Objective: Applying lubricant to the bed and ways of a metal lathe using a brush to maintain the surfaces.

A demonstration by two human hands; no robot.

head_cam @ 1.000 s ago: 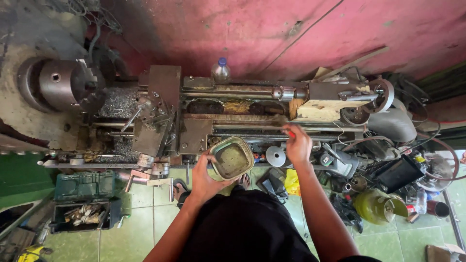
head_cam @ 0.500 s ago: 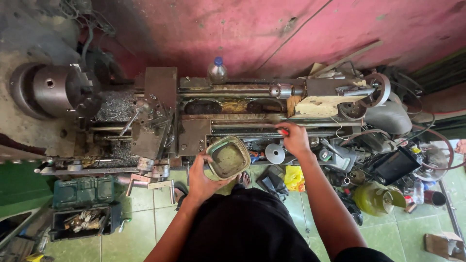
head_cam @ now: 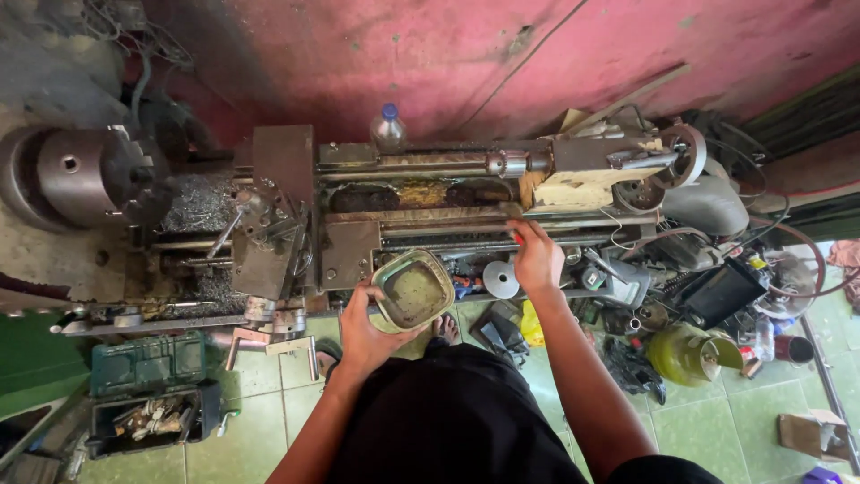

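Observation:
I stand at a metal lathe (head_cam: pixel 349 220) seen from above. My left hand (head_cam: pixel 365 333) grips a square green container (head_cam: pixel 413 289) with murky brown liquid in it, held just in front of the lathe bed. My right hand (head_cam: pixel 536 258) rests on the front rail of the bed, fingers closed around a small red-tipped object that I cannot make out. The chuck (head_cam: pixel 85 184) is at the far left, with metal chips around the carriage (head_cam: pixel 273 224). The tailstock (head_cam: pixel 591 175) sits to the right, beyond my right hand.
A plastic bottle (head_cam: pixel 388 127) stands behind the bed by the pink wall. A green toolbox (head_cam: pixel 148 392) lies open on the tiled floor at left. Clutter, cables, a yellow-green can (head_cam: pixel 690 354) and a cardboard box (head_cam: pixel 811 435) fill the floor at right.
My right hand has slid slightly up and left onto the bed rail. The container in my left hand has stayed about where it was.

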